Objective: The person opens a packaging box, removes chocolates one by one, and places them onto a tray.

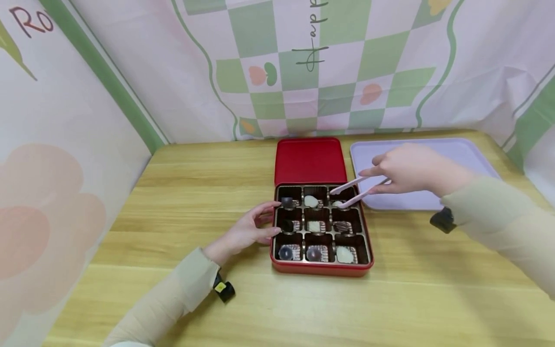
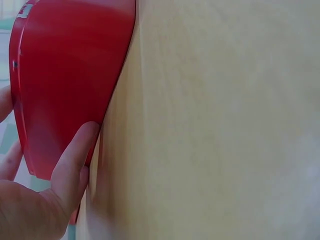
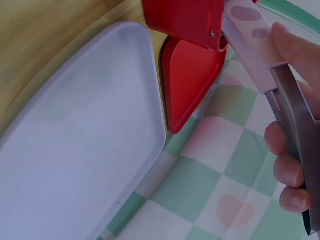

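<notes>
A red box (image 1: 321,268) with nine brown compartments holds several chocolates, dark, white and striped. My left hand (image 1: 261,222) rests against the box's left wall, and its thumb (image 2: 70,165) presses on the red side (image 2: 65,75). My right hand (image 1: 382,179) grips pink tongs (image 1: 353,190). The tongs' tips hang slightly apart over the back right compartment, where a pale chocolate (image 1: 337,203) lies. In the right wrist view the tongs (image 3: 250,35) run past my fingers (image 3: 287,167) toward the box (image 3: 185,20).
The red lid (image 1: 310,161) lies flat behind the box. A lavender tray (image 1: 455,154) sits to the right of the lid, under my right hand. The wooden table (image 1: 182,193) is walled by a pink and green checked backdrop (image 1: 303,72).
</notes>
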### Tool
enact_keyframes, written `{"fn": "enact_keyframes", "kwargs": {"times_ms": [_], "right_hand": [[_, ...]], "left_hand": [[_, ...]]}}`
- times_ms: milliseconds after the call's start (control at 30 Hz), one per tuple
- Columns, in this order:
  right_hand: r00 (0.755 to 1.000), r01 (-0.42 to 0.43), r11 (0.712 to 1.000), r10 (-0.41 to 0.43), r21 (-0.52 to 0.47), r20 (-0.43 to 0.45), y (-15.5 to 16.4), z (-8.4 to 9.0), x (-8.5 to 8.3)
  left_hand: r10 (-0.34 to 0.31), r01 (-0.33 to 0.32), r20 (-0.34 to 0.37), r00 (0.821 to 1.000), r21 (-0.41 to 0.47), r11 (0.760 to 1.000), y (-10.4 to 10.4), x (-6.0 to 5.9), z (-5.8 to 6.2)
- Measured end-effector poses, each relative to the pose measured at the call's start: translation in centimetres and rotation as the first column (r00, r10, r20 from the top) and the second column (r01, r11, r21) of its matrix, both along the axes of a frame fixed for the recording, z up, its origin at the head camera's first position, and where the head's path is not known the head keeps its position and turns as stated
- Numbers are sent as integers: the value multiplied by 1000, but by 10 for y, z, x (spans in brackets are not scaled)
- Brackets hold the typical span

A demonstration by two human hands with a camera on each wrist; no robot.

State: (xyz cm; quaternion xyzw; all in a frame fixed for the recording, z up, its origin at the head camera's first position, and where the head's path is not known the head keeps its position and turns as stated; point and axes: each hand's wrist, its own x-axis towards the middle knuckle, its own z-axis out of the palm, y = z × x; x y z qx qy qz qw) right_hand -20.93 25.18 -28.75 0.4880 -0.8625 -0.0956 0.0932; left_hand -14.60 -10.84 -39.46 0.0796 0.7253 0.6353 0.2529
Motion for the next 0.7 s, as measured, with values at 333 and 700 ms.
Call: {"fn": "enact_keyframes", "kwargs": {"times_ms": [333, 700], "right_hand": [[996, -81, 995, 83, 57, -32, -17, -8, -2], [999, -13, 1000, 13, 21, -32, -12, -19, 1]], "left_hand": [[30, -30, -1, 1000, -7, 1000, 3, 2, 2], [46, -46, -3, 999, 11, 999, 3, 2, 0]]}}
